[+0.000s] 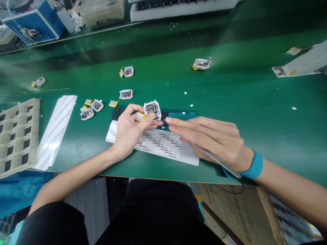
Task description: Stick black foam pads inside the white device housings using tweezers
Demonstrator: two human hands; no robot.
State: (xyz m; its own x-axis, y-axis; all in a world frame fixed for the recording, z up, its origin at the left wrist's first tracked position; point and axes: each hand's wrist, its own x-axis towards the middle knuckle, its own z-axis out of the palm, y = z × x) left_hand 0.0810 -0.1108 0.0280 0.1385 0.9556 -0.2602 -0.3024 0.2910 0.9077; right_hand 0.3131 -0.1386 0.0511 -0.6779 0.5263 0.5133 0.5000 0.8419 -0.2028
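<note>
My left hand [131,131] is closed round a white watch case [152,109] with its circuit board facing up. A small silver battery with yellow tape [140,116] sits by the thumb and fingers of that hand. Thin metal tweezers [213,157] lie along my right hand [217,137], gripped at the fingers, with their tip close to the case's lower right edge. Under both hands are a printed white adhesive sheet [163,144] and a strip of black pieces [116,114] on a teal film. A blue wrist strap [252,165] circles my right wrist.
Several watch cases, such as one case [126,94], lie about the green bench [255,102] with batteries attached. At left are a beige compartment tray [19,136] and another printed sheet [57,132]. A blue box [35,22] and white foam tray [184,12] stand behind.
</note>
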